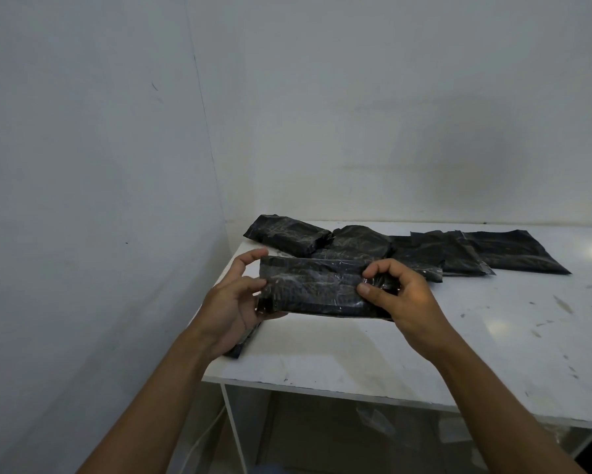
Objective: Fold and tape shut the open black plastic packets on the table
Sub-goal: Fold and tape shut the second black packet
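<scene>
Left hand [233, 302] and right hand [395, 295] grip ends of black packet [315, 289], held between them above table [424, 354]

The held packet [318, 289] is in front of a row of packets [421, 254], apparently overlapping, on the table [458, 336].

One white flat-topped table [424, 343], two bare hands (left hand [233, 302], right hand [400, 299]), and seven crinkled black plastic packets: one held packet [315, 289], two folded bundles [287, 234] [359, 241], apparently three flat packets [421, 260] [458, 251] [516, 251], one half-hidden packet [243, 340].

Glossy black packets [321, 289] lie on a scuffed white table [424, 354].
</scene>
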